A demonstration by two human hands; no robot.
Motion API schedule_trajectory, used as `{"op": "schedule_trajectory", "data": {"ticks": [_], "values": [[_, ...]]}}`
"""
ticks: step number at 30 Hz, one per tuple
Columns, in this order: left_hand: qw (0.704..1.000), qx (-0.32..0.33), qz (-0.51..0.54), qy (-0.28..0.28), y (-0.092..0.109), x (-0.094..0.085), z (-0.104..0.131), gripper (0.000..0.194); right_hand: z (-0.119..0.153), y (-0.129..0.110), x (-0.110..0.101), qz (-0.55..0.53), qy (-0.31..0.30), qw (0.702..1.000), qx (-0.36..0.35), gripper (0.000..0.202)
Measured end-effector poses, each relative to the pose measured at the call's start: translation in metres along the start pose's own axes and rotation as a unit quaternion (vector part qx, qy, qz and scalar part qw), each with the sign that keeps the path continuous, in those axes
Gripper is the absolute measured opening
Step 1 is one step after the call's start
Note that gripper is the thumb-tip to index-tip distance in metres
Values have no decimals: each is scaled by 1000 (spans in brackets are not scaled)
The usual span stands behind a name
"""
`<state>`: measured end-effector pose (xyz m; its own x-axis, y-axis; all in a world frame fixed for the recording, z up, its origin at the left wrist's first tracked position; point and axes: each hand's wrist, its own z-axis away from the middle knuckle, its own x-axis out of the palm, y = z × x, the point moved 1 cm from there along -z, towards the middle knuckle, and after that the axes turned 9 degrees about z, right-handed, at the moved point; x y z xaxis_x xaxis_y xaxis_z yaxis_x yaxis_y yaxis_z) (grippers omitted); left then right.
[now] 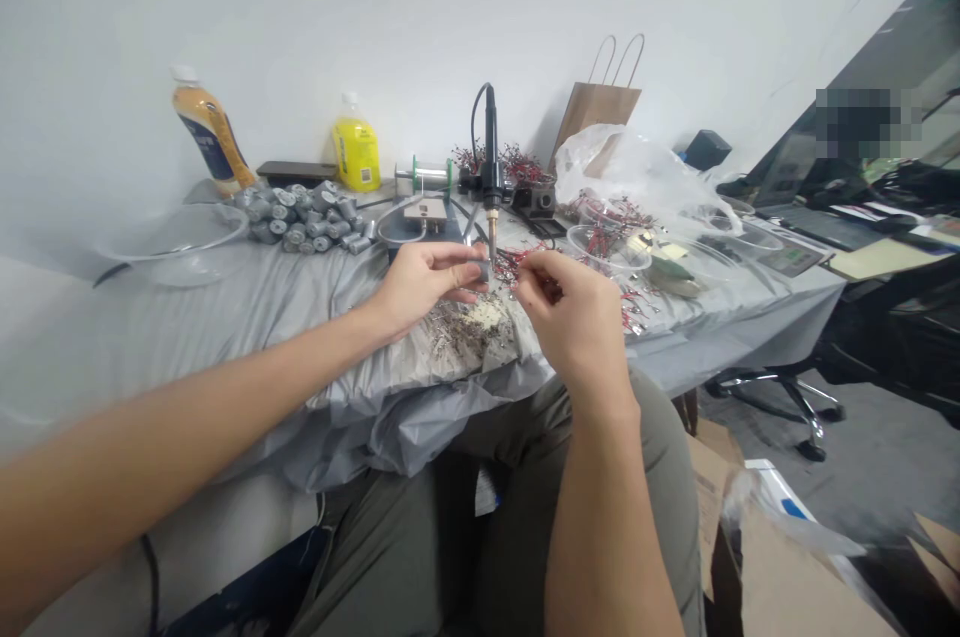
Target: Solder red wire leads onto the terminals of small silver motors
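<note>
Just below the tip of an upright soldering iron (492,167), my left hand (431,285) holds a small grey cylinder (482,270) between thumb and fingers. My right hand (564,309) is closed in a pinch to the right of the iron tip; what its fingertips hold is too small to make out. Small red-wired parts (510,262) lie behind and between the hands. Under the fingers, dark bits and pale crumbs (484,317) cover the table covering.
Several grey cylinders (304,217) are piled at the left, beside a clear bowl (176,242). An orange bottle (210,137), a yellow bottle (356,152) and a solder spool (433,176) stand behind. At right are a plastic bag (637,167) and a paper bag (596,117).
</note>
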<state>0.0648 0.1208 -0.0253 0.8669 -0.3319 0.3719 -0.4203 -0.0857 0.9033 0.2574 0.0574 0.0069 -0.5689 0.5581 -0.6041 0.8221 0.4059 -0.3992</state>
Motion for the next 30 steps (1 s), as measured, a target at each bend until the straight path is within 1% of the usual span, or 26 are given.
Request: {"op": "schedule_trajectory", "data": {"ticks": [4, 30], "values": [[1000, 3, -3, -2, 1, 1, 1, 43, 0, 0, -2, -2, -1, 1000, 0, 13], [1000, 10, -14, -8, 1, -1, 1, 44, 1, 0, -2, 2, -7, 1000, 3, 13]]}}
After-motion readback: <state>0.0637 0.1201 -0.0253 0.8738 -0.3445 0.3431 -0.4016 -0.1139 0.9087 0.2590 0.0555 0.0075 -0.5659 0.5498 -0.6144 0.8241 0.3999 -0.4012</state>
